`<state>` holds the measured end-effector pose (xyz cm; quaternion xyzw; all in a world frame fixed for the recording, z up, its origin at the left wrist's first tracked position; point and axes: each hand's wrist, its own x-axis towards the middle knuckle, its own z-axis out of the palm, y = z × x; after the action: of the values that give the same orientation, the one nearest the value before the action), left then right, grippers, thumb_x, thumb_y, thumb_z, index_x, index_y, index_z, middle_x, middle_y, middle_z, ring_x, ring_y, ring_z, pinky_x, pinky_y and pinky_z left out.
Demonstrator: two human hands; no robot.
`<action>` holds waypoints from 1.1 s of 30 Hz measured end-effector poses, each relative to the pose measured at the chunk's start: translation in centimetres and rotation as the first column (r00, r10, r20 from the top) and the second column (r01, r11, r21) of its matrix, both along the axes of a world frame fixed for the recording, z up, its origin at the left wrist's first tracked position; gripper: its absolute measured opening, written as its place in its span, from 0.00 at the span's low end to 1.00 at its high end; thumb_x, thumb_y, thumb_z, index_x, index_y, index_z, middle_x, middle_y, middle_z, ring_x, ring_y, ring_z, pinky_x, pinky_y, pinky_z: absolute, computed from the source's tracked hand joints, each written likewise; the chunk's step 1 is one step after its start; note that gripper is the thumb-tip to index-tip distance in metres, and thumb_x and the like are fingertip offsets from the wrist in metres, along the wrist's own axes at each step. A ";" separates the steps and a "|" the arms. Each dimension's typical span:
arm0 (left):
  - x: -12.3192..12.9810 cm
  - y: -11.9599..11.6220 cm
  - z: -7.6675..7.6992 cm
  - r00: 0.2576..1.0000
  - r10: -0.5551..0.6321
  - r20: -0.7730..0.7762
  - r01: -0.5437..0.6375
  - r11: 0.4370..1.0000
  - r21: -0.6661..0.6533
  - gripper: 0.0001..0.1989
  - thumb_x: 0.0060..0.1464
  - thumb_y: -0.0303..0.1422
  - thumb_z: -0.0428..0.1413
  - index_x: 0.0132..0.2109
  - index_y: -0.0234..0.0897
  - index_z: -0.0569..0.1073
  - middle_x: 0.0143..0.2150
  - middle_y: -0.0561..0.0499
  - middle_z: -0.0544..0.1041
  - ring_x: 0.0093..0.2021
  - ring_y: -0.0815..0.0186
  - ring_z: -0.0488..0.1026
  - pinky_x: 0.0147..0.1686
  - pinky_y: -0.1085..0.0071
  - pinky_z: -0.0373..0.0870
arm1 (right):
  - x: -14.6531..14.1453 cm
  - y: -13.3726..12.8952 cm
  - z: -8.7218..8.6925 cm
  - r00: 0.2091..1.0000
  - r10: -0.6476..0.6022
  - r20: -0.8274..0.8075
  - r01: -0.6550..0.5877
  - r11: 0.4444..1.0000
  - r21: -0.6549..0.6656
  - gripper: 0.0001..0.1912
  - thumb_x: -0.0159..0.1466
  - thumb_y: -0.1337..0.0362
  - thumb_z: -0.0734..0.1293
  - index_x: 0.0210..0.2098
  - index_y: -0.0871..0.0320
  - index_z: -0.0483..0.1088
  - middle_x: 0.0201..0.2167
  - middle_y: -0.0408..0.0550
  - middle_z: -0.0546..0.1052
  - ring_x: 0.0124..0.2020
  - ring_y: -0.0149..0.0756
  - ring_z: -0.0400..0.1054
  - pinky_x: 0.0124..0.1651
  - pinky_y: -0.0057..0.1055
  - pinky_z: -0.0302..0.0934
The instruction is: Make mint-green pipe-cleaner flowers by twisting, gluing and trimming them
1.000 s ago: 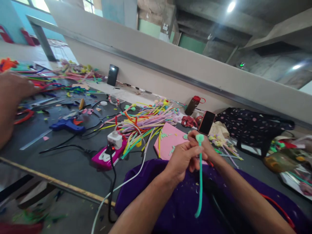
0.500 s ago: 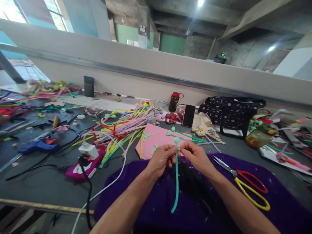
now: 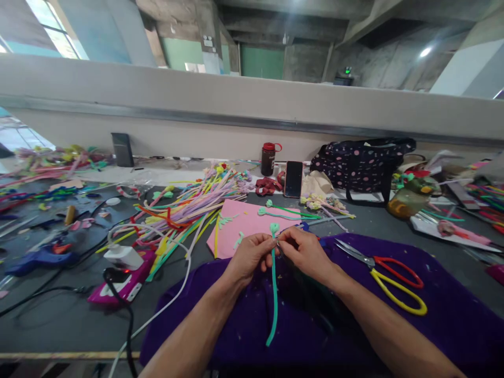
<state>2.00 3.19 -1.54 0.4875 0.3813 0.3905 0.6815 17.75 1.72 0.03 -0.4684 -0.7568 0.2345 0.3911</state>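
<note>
A green fuzzy stem (image 3: 274,294) with a pale green curled head hangs upright between my hands. My left hand (image 3: 252,254) pinches it just below the head. My right hand (image 3: 305,252) is closed at the same spot, fingertips together against the stem; whatever small piece they hold is too small to name. Behind the hands lies a pink sheet (image 3: 246,223) with small green pieces on it. Two more green stems with curled heads (image 3: 285,213) rest across its right part. Scissors (image 3: 378,268) with red and yellow handles lie on the purple cloth (image 3: 346,315) to the right.
Bundled coloured stems (image 3: 205,199) lie behind on the left. A magenta power strip (image 3: 129,283) with cables and a blue glue gun (image 3: 43,257) are further left. A bottle (image 3: 268,160), phone (image 3: 293,179), dotted bag (image 3: 362,168) and glass jar (image 3: 409,197) stand along the back.
The view has shifted, so most things sit further left. Both hands stay together at the stem below its head.
</note>
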 end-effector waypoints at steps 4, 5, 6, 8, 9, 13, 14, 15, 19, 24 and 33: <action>-0.2 0.2 -0.2 1.000 -0.018 0.000 0.018 1.000 0.007 0.14 0.48 0.40 0.56 0.26 0.31 0.69 0.14 0.54 0.68 0.11 0.78 0.58 0.11 0.82 0.49 | 0.4 0.6 -0.2 0.979 0.013 -0.202 -0.064 0.966 -0.249 0.05 0.56 0.66 0.62 0.27 0.60 0.67 0.21 0.40 0.68 0.21 0.26 0.60 0.23 0.22 0.53; -0.2 0.2 -0.2 1.000 -0.015 0.002 0.015 1.000 0.006 0.14 0.48 0.40 0.56 0.26 0.31 0.69 0.15 0.54 0.68 0.11 0.78 0.58 0.11 0.81 0.49 | 0.5 0.7 -0.2 0.966 0.011 -0.260 -0.096 0.943 -0.318 0.05 0.56 0.65 0.62 0.27 0.60 0.66 0.19 0.39 0.67 0.19 0.25 0.59 0.21 0.21 0.51; -0.3 0.2 -0.1 1.000 -0.011 0.004 0.011 1.000 0.007 0.14 0.47 0.40 0.56 0.26 0.31 0.69 0.15 0.54 0.69 0.11 0.78 0.58 0.11 0.81 0.49 | 0.6 0.9 -0.3 0.949 0.011 -0.316 -0.135 0.917 -0.375 0.05 0.56 0.64 0.62 0.26 0.60 0.66 0.17 0.38 0.65 0.17 0.24 0.58 0.19 0.21 0.50; -0.3 0.2 0.0 1.000 -0.003 0.015 0.003 1.000 0.007 0.13 0.47 0.39 0.57 0.26 0.31 0.69 0.17 0.54 0.70 0.12 0.79 0.58 0.11 0.81 0.49 | 0.8 1.0 -0.3 0.906 0.018 -0.423 -0.227 0.864 -0.449 0.05 0.55 0.64 0.63 0.26 0.60 0.66 0.15 0.37 0.64 0.15 0.24 0.57 0.18 0.20 0.49; -0.3 0.1 0.0 1.000 -0.001 0.024 0.000 1.000 0.008 0.13 0.47 0.39 0.57 0.26 0.31 0.69 0.18 0.53 0.70 0.12 0.79 0.59 0.12 0.81 0.50 | 0.9 1.1 -0.4 0.882 0.026 -0.471 -0.275 0.840 -0.468 0.06 0.55 0.64 0.63 0.26 0.60 0.66 0.16 0.37 0.65 0.15 0.23 0.57 0.18 0.20 0.49; -0.4 0.1 0.2 0.999 0.008 0.039 -0.008 1.000 -0.001 0.13 0.48 0.38 0.56 0.26 0.31 0.69 0.15 0.55 0.68 0.11 0.79 0.57 0.11 0.81 0.49 | 1.3 1.6 -0.8 0.784 0.015 -0.620 -0.405 0.769 -0.494 0.08 0.56 0.61 0.65 0.28 0.61 0.68 0.20 0.41 0.69 0.16 0.22 0.58 0.16 0.19 0.49; -0.4 0.1 0.2 0.999 0.010 0.035 -0.010 1.000 -0.004 0.13 0.49 0.38 0.55 0.26 0.31 0.69 0.14 0.55 0.67 0.11 0.78 0.57 0.11 0.81 0.48 | 1.4 1.8 -0.9 0.765 -0.001 -0.644 -0.412 0.767 -0.492 0.10 0.56 0.60 0.64 0.29 0.62 0.68 0.22 0.42 0.70 0.16 0.22 0.59 0.16 0.19 0.49; -0.4 0.1 0.1 0.999 0.013 0.034 -0.013 1.000 -0.005 0.13 0.49 0.38 0.55 0.26 0.31 0.68 0.13 0.55 0.66 0.11 0.78 0.57 0.11 0.81 0.48 | 1.5 2.0 -1.0 0.749 -0.018 -0.662 -0.414 0.768 -0.489 0.11 0.56 0.59 0.64 0.29 0.62 0.69 0.23 0.42 0.70 0.16 0.22 0.60 0.16 0.19 0.49; -0.5 0.2 0.1 0.999 0.014 0.033 -0.014 1.000 0.009 0.13 0.50 0.38 0.54 0.26 0.31 0.68 0.13 0.55 0.66 0.11 0.78 0.56 0.12 0.81 0.48 | 1.6 2.2 -1.2 0.733 -0.047 -0.678 -0.400 0.777 -0.486 0.13 0.56 0.57 0.64 0.30 0.63 0.70 0.23 0.43 0.71 0.16 0.22 0.60 0.15 0.20 0.48; -0.4 0.1 0.1 1.000 0.006 0.009 -0.006 1.000 0.003 0.13 0.49 0.38 0.55 0.26 0.32 0.68 0.13 0.55 0.67 0.10 0.78 0.57 0.11 0.81 0.48 | 1.1 1.6 -1.0 0.796 -0.018 -0.605 -0.355 0.796 -0.490 0.10 0.54 0.59 0.66 0.28 0.62 0.68 0.20 0.40 0.70 0.15 0.22 0.59 0.16 0.20 0.48; -0.1 0.0 0.1 0.999 0.012 -0.052 -0.011 1.000 0.017 0.13 0.46 0.39 0.57 0.26 0.32 0.68 0.15 0.55 0.68 0.11 0.78 0.58 0.11 0.81 0.50 | 1.1 1.6 -1.0 0.895 0.082 -0.439 -0.321 0.801 -0.505 0.06 0.52 0.63 0.65 0.25 0.61 0.66 0.18 0.38 0.68 0.16 0.23 0.59 0.17 0.20 0.50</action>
<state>1.86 3.16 -1.47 0.5009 0.3983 0.3849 0.6650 18.86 3.31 -0.99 -0.4203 -0.6042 0.5786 0.3515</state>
